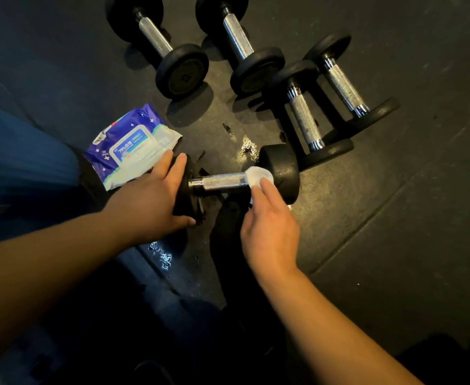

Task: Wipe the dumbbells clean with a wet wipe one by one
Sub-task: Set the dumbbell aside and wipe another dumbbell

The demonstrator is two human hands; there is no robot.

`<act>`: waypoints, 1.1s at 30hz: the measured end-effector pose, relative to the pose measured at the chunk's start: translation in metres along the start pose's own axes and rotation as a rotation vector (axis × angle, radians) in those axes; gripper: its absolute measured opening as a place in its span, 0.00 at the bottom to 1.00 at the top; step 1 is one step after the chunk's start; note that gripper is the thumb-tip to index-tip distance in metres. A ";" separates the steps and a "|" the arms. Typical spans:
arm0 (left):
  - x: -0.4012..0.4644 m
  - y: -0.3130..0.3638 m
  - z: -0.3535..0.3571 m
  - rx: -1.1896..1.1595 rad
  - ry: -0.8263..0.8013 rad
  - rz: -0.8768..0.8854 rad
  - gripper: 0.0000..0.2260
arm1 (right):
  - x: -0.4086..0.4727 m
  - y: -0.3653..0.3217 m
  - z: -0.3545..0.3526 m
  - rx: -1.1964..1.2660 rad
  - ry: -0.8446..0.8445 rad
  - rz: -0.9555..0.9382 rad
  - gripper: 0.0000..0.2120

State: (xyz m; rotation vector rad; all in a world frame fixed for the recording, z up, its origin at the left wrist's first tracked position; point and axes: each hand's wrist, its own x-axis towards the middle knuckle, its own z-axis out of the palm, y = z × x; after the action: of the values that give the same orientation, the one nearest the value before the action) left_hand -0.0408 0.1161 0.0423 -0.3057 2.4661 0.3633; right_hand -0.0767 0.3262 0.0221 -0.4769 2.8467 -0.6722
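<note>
At the far left I see a blue trouser leg [25, 162], and just right of it the wet wipe pack [129, 145] lies flat on the dark rubber floor [395, 245]. My left hand [156, 195] is clamped over the left head of the near dumbbell [222, 182], fingers pressed together across its top edge and the thumb hooked under the near edge. That dumbbell lies crosswise, close in front of me. My right hand [270, 226] presses the white wipe [260, 176] against the right end of its knurled handle, fingers pinching the wipe. Beyond, 4 more dumbbells [306, 115] lie side by side, touching the floor, 2 large, 2 smaller toward the right.
</note>
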 end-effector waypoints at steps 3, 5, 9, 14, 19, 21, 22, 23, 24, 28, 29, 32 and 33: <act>0.005 -0.001 -0.005 -0.011 0.000 -0.009 0.56 | 0.003 -0.003 0.010 -0.011 -0.096 0.052 0.22; 0.006 -0.001 -0.007 -0.008 0.012 -0.003 0.55 | 0.006 -0.008 0.015 -0.006 -0.152 0.067 0.29; 0.007 0.003 -0.006 0.002 0.049 -0.025 0.52 | 0.010 -0.022 0.018 -0.023 -0.246 0.098 0.34; 0.005 0.006 -0.001 0.022 0.114 -0.029 0.48 | 0.010 -0.023 0.026 -0.200 -0.234 0.021 0.34; 0.000 0.010 0.003 0.017 0.162 -0.024 0.48 | 0.027 -0.029 0.025 -0.160 -0.238 0.065 0.31; -0.003 0.011 0.005 0.024 0.181 -0.016 0.48 | 0.036 -0.032 0.021 -0.148 -0.262 0.096 0.33; -0.003 0.012 0.006 0.029 0.191 -0.016 0.48 | 0.037 -0.033 0.019 -0.147 -0.273 0.104 0.33; -0.004 0.012 0.006 0.031 0.198 -0.017 0.48 | 0.036 -0.033 0.018 -0.141 -0.282 0.109 0.33; -0.004 0.012 0.006 0.032 0.201 -0.017 0.48 | 0.032 -0.033 0.017 -0.134 -0.288 0.110 0.34; -0.002 0.011 0.003 0.023 0.170 -0.014 0.48 | 0.007 -0.028 0.013 -0.135 -0.322 0.083 0.38; 0.000 0.010 0.002 0.021 0.157 -0.020 0.48 | 0.006 -0.027 0.014 -0.139 -0.326 0.076 0.40; 0.004 0.010 -0.003 0.029 0.142 -0.034 0.48 | 0.016 -0.028 0.016 -0.144 -0.290 0.065 0.39; 0.004 0.011 -0.004 0.032 0.137 -0.038 0.48 | 0.022 -0.029 0.017 -0.139 -0.287 0.068 0.38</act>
State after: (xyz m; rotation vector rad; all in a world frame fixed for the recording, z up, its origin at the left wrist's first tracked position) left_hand -0.0495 0.1245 0.0450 -0.3751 2.5933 0.2958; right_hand -0.0859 0.2874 0.0185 -0.4545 2.6326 -0.3616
